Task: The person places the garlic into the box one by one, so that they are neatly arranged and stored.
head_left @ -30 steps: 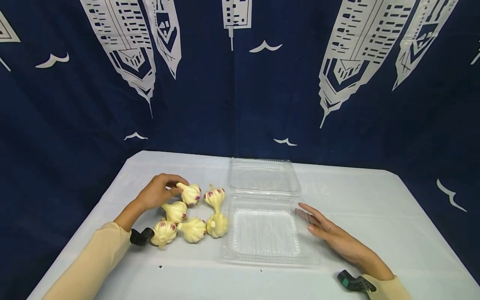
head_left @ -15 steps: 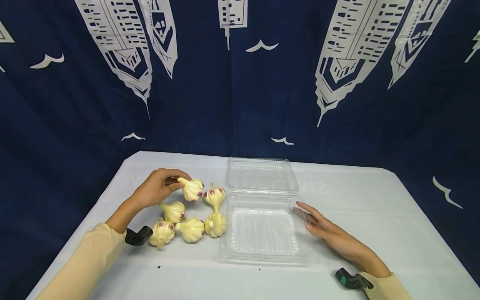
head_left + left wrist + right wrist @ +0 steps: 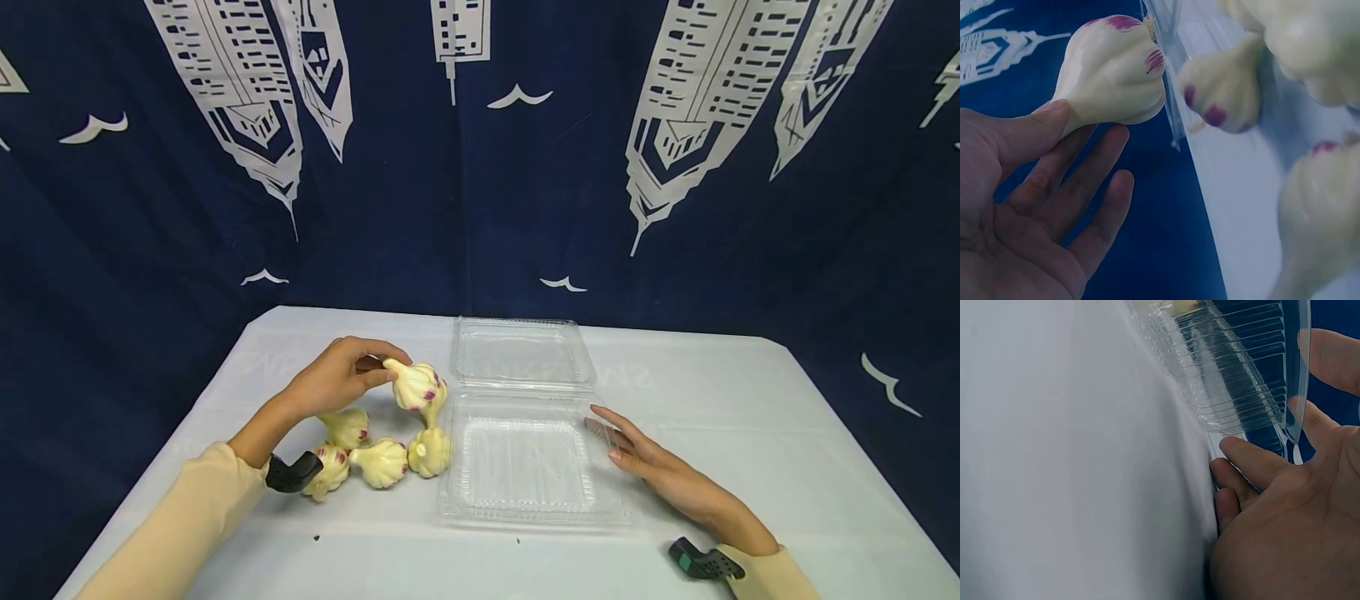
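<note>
My left hand [image 3: 337,379] pinches a garlic bulb [image 3: 416,387] by its stem, between thumb and fingertips. Cream-coloured with purple marks, the held bulb [image 3: 1110,75] fills the upper part of the left wrist view. In the head view it partly covers another bulb [image 3: 435,404] behind it. To the right lies a clear hinged plastic container [image 3: 525,471], its lid [image 3: 523,354] folded back. My right hand [image 3: 667,471] rests at the container's right side with fingers extended. In the right wrist view its fingers [image 3: 1254,459] touch or lie close beside the clear ribbed wall [image 3: 1241,350].
Several more garlic bulbs lie left of the container, among them one near the front [image 3: 382,462] and one against the container's left side [image 3: 430,452]. A white-covered table [image 3: 712,392] bears everything. Behind it hangs a dark blue printed curtain [image 3: 525,208].
My left hand has raised the garlic bulb off the table and carried it right, over the bulb nearest the container. My right hand stays in place at the container's side.
</note>
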`<state>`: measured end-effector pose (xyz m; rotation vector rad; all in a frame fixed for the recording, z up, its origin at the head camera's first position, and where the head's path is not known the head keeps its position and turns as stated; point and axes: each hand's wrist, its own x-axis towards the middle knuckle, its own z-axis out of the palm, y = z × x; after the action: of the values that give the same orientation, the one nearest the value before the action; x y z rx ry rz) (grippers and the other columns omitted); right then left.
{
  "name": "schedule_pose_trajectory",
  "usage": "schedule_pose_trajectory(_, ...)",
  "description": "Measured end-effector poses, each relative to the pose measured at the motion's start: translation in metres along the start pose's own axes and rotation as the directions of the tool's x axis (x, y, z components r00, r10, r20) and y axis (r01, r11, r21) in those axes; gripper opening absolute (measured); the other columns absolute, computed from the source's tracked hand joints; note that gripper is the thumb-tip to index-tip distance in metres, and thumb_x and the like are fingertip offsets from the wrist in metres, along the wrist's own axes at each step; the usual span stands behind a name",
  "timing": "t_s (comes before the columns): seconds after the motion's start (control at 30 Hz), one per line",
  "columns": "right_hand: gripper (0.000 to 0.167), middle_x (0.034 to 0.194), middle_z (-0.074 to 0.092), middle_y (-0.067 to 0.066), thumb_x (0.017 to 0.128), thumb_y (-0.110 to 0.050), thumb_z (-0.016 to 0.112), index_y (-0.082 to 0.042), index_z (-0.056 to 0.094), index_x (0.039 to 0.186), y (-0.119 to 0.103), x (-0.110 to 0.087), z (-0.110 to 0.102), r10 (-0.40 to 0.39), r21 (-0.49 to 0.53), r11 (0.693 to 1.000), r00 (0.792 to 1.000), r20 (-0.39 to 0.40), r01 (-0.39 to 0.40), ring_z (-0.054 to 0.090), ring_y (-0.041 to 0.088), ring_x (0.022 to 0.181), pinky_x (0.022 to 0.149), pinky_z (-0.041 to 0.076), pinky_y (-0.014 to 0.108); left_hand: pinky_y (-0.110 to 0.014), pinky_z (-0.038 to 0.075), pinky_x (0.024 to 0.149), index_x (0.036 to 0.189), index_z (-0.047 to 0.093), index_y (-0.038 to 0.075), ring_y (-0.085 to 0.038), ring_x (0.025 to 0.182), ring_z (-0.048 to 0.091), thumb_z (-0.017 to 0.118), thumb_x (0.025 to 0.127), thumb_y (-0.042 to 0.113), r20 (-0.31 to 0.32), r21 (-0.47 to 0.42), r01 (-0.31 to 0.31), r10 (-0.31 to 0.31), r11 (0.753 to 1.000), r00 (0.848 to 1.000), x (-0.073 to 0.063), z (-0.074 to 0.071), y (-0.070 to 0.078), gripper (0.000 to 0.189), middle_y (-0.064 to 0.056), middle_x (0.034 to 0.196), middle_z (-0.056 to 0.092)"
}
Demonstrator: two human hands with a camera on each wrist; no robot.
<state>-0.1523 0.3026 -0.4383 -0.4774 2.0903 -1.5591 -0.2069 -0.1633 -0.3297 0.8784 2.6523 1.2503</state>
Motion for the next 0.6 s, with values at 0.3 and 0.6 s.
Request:
schedule_pose_trajectory(0.3, 0.060, 0.168, 0.012, 0.010, 0.110, -0.018, 0.039, -0.032, 0.011, 0.161, 0.000, -0.001, 0.000, -0.004, 0.006, 1.000, 1.000, 0.009, 0.004, -0.002, 0.034, 0.152, 0.098, 0.023, 0.000, -0.031, 0.058, 0.084, 0.116, 0.072, 0.008, -0.022, 0.096, 0.072, 0.067, 0.094, 0.000, 0.091, 0.054, -0.102, 0.097, 0.993, 0.991, 0.016, 0.011, 0.017, 0.024, -0.008, 0.117, 0.072)
schedule_pose_trajectory(0.6, 0.060, 0.168, 0.012, 0.010, 0.110, -0.017, 0.038, -0.031, 0.010, 0.161, 0.003, -0.001, -0.002, -0.035, 0.006, 0.999, 0.999, 0.031, 0.035, -0.003, 0.034, 0.152, 0.101, 0.024, 0.001, -0.032, 0.057, 0.077, 0.114, 0.072, 0.008, -0.018, 0.091, 0.070, 0.067, 0.095, 0.003, 0.191, 0.086, -0.172, 0.154, 0.981, 0.969, 0.040, 0.024, 0.037, 0.021, -0.005, 0.115, 0.073)
